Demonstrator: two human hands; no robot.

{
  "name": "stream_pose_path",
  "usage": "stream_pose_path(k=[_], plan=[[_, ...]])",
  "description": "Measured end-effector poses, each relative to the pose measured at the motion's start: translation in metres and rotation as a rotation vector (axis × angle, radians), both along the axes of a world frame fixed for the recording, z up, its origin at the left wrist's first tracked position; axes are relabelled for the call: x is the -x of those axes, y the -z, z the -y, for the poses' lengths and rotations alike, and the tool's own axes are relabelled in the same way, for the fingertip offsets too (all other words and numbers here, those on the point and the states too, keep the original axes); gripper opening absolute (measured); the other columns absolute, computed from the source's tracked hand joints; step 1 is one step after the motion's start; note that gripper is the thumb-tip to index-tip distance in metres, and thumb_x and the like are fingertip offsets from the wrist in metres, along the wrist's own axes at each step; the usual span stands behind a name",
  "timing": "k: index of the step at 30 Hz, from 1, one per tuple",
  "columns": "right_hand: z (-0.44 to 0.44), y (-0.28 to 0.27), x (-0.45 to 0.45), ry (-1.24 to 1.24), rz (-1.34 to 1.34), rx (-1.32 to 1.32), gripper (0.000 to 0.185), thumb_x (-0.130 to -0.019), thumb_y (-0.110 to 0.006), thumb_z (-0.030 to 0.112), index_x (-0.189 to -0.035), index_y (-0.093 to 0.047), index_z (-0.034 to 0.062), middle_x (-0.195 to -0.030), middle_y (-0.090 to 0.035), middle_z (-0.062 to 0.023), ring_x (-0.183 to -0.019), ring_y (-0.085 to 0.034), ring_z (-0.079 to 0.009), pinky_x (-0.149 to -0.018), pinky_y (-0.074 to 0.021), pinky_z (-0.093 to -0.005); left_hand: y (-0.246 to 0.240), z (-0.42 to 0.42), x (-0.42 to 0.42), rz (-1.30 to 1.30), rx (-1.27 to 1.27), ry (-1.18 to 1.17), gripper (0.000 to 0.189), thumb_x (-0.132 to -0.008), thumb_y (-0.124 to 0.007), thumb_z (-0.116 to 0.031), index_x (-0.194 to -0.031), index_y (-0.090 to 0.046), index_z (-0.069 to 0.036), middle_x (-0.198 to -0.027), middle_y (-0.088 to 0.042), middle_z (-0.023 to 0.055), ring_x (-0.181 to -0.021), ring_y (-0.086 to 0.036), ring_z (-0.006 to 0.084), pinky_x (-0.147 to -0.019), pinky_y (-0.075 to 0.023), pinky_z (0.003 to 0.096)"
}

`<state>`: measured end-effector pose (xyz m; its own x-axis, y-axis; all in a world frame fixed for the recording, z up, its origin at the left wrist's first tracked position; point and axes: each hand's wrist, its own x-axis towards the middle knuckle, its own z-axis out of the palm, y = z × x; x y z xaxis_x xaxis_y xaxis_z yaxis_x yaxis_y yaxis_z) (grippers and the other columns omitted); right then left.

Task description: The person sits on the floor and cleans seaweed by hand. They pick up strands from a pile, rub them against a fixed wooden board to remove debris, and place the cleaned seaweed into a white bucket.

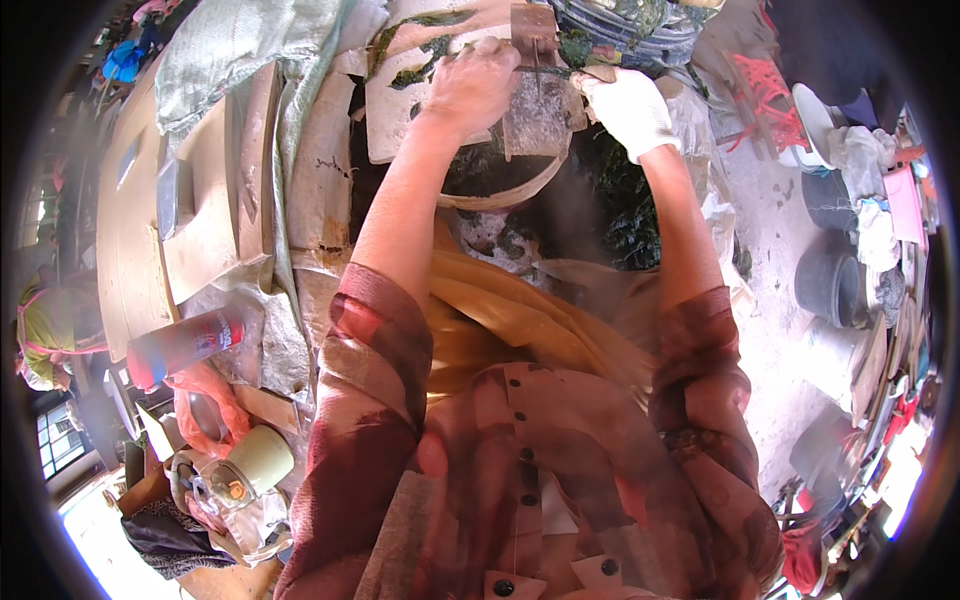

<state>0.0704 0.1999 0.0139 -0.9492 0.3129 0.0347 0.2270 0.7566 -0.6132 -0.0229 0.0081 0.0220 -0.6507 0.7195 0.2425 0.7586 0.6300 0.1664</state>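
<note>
A worn wooden block point(536, 112) stands in front of me over a round rim point(510, 195), with a thin metal piece on its upper part. My bare left hand point(476, 82) is curled at the block's left side, beside a pale board point(386, 112) with dark green wet strands on it. On the right, my right hand point(626, 105) wears a white glove and pinches a small brownish piece point(600, 73). A dark green strand stretches across the block between both hands. More dark green leafy material point(630, 202) lies below the right hand.
A blue-black basket point(637, 37) holding green strands is at the top. Wooden boards point(202, 202) and a woven sack point(240, 60) lie left, with a red bottle point(187, 345) and a lidded jug point(259, 457) nearer. Dark buckets point(829, 289) stand right. Another person point(49, 322) is at far left.
</note>
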Motion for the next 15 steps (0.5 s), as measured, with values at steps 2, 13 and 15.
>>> stream_pose_path(k=[2,13,15], plan=[[0.007,0.009,0.012,0.084,0.000,-0.169,0.039,-0.085,-0.053,0.044,-0.093,-0.070,0.0104,-0.092,-0.067,-0.0144,-0.091,-0.063,-0.0347,-0.080,-0.0487,-0.0395,0.007,-0.009,0.004,0.036,0.061,-0.074,0.027,-0.089,-0.050,-0.022,-0.113,-0.056,-0.011,-0.113,-0.054,0.0129,-0.113,-0.051,0.0327,-0.092,-0.0407,0.0492],[0.027,0.005,0.008,0.149,0.182,-0.328,0.037,-0.085,-0.052,0.039,-0.089,-0.070,0.0069,-0.091,-0.067,-0.0178,-0.089,-0.064,-0.0348,-0.078,-0.0503,-0.0407,0.006,-0.022,-0.001,0.239,0.346,-0.188,0.030,-0.087,-0.043,-0.015,-0.109,-0.059,-0.003,-0.119,-0.056,0.0179,-0.114,-0.053,0.0328,-0.097,-0.0377,0.0510],[0.027,0.004,0.008,0.152,0.190,-0.311,0.037,-0.085,-0.052,0.038,-0.090,-0.070,0.0070,-0.092,-0.067,-0.0180,-0.089,-0.064,-0.0348,-0.078,-0.0503,-0.0409,0.005,-0.023,-0.001,0.184,0.324,-0.200,0.029,-0.088,-0.044,-0.019,-0.106,-0.061,-0.004,-0.116,-0.058,0.0178,-0.110,-0.056,0.0329,-0.093,-0.0405,0.0510]])
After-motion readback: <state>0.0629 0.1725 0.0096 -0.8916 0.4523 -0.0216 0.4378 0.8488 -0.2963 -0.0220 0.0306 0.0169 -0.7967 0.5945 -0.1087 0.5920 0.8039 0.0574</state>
